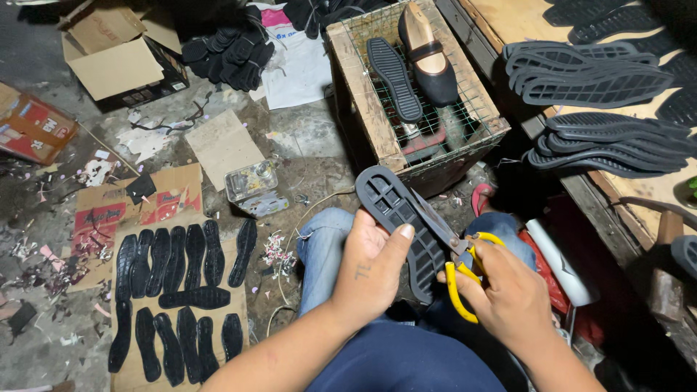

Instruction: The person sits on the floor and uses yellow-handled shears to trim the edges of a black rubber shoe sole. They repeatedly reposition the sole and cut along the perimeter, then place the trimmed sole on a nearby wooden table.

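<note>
Trimming the edge of a black rubber shoe sole (398, 218), by the look of it, with the sole sitting just right of centre above the knees. Left hand (370, 265) closing around the sole's lower half from seven o'clock, thumb pressing on its ribbed inner face. Right hand (501, 294) gripping yellow-handled scissors (456, 260) from four o'clock, fingers through the loops, blades lying against the sole's right rim. Judging the next move: calling for a steady squeeze and a slow turning of the sole so the cut follows the rim. Sitting low over a littered concrete floor (43, 210); flattened cardboard (138, 370) at eight o'clock carrying rows of black soles (174, 261). Standing at one o'clock, a wire-topped wooden crate (363, 94) bearing a black shoe on a last (428, 54). Stretching along three o'clock, a wooden surface (653, 192) stacked with treaded outsoles (588, 76).
</note>
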